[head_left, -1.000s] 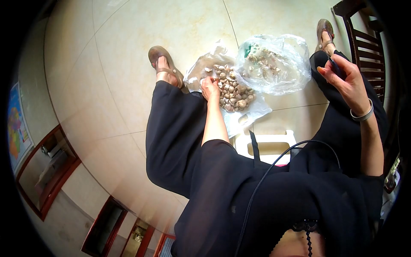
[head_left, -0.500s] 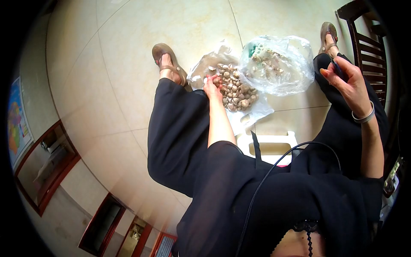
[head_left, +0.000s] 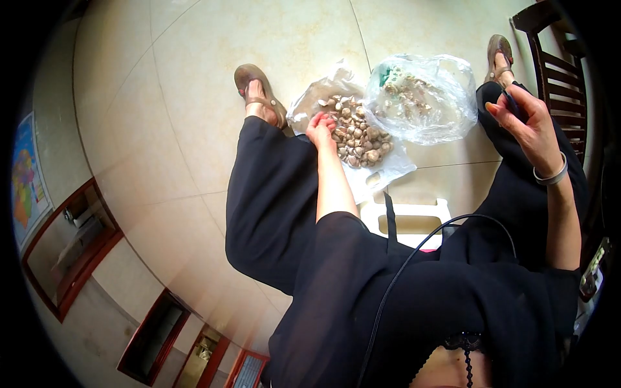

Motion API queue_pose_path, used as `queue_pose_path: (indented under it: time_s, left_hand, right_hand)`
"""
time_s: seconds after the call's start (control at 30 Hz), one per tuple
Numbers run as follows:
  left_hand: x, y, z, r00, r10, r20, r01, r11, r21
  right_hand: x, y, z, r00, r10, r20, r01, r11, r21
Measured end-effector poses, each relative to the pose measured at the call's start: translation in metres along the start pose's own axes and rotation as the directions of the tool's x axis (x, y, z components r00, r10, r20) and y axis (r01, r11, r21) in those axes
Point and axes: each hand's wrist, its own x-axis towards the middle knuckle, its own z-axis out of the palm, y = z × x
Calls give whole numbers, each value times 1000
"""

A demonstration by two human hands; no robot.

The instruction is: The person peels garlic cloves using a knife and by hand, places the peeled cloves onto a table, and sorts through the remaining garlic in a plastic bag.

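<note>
The left hand (head_left: 321, 131), fingers curled, contents unclear, is nearer, at the left edge of the mushrooms (head_left: 357, 137). Well right, the right hand (head_left: 535, 132) grips a dark tool (head_left: 512, 102).

I am seeing the left hand (head_left: 321, 130) reaching to the mushroom-like pieces (head_left: 357, 137) on plastic (head_left: 396, 169) while the right hand (head_left: 534, 129) is holding a dark object (head_left: 510, 102).

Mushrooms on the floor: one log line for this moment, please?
left hand: at mushrooms; right hand: holding dark tool; clear plastic bag: beside mushrooms
</note>
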Motion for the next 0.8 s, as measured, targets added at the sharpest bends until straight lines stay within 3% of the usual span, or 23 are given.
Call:
queue_pose_path:
  time_s: [0.03,0.07,0.1,0.13,0.17,0.33,0.47,0.53,0.67,0.7,0.73,0.8]
  left_hand:
    - [2,1,-1,988,115,-104,-98,983,153]
    - [5,4,-3,987,117,-106,-100,983,152]
    - [11,4,-8,948,235,-214,-185,955,230]
    - [18,2,-16,883,352,-309,-254,914,316]
    - [24,-1,-25,782,546,-300,-337,776,533]
    - [11,5,-30,830,512,-220,-278,723,632]
    - [16,-6,-29,838,541,-69,-310,577,756]
    - [9,-2,-24,874,473,106,-355,474,806]
    - [7,0,-20,900,395,183,-346,396,851]
    - [8,2,-20,904,382,192,-357,429,830]
    - [10,3,-17,953,285,104,-280,695,662]
    - [13,9,-17,993,92,71,-109,951,289]
  right_hand:
    - [0,0,1,999,-25,-21,25,1000,14]
    - [1,-1,2,998,-50,-43,52,998,28]
    - [1,-1,2,998,-53,-41,54,998,29]
    - [1,0,2,999,-31,-37,32,999,31]
    - [1,0,2,999,-7,-33,9,999,33]
    - [2,-1,1,1000,-13,-18,14,1000,17]
    - [2,-1,2,1000,-12,-26,12,1000,-6]
    - [2,4,3,999,-34,-31,34,999,-7]
    - [2,-2,-1,1000,8,11,-7,996,-86]
    - [1,0,-1,1000,12,12,-11,996,-86]
    - [1,4,0,1000,-9,2,10,999,-43]
    - [2,6,1,999,-32,-10,32,999,2]
